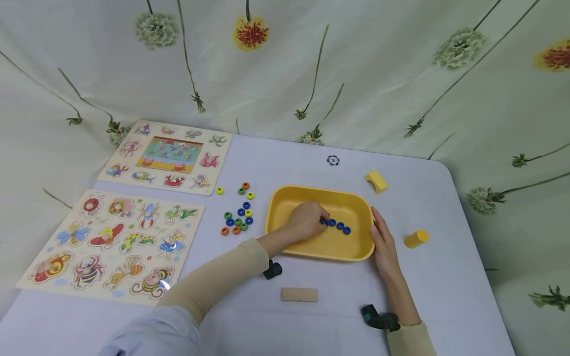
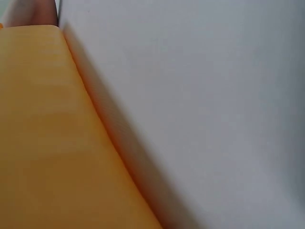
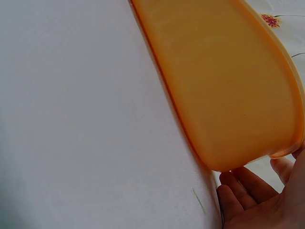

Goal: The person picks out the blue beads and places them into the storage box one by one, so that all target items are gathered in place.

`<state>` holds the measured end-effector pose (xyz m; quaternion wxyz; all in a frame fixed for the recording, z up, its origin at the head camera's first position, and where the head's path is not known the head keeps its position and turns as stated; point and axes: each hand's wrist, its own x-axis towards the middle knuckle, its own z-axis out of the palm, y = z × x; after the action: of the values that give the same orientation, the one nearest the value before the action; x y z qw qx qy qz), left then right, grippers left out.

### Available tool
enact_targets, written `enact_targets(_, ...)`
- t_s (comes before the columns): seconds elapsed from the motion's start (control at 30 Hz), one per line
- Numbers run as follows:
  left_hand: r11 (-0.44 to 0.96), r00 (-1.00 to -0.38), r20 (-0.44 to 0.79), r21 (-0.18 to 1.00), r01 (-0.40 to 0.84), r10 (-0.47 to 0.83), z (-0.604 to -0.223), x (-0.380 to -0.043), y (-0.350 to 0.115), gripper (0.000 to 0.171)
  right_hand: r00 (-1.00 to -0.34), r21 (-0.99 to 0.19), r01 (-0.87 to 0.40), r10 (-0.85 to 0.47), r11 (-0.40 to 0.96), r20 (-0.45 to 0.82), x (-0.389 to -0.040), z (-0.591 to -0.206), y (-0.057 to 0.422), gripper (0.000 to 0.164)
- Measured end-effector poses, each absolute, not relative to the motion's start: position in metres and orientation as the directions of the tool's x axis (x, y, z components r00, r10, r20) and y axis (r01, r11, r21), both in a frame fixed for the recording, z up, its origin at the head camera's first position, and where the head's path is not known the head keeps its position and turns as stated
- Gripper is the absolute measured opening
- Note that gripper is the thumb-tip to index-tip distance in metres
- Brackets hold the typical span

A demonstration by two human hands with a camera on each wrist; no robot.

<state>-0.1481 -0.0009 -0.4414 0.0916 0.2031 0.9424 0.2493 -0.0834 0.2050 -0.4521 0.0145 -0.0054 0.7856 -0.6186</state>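
In the head view my left hand reaches into a yellow tray. Its bent fingers pinch a blue bead at the left end of a short row of blue beads. The thumb is hidden there. The left wrist view shows mostly the tray's outer wall, with part of a hand at the top left corner. My right hand rests against the tray's right end. Seen from the right wrist, its fingers lie extended against the outside of the wall, under the rim.
Loose coloured beads lie left of the tray. Beyond them are an insect puzzle board and a sea-animal puzzle board. A yellow arch block and yellow cylinder stand right; a wooden block lies in front.
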Motion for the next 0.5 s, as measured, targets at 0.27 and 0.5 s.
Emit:
enact_targets(0.27, 0.720, -0.893, 0.105, 0.554, 0.417, 0.437, -0.429, -0.136, -0.004, 0.026, -0.999, -0.980, -0.004, -0.033, 0.201, -0.002, -0.085, -0.456, 0.207, 0.043)
enact_targets(0.5, 0.470, -0.863, 0.423, 0.724, 0.506, 0.278, -0.398, -0.095, -0.048, 0.026, -0.999, -0.975, -0.013, -0.045, 0.222, 0.003, -0.091, -0.471, 0.216, 0.043)
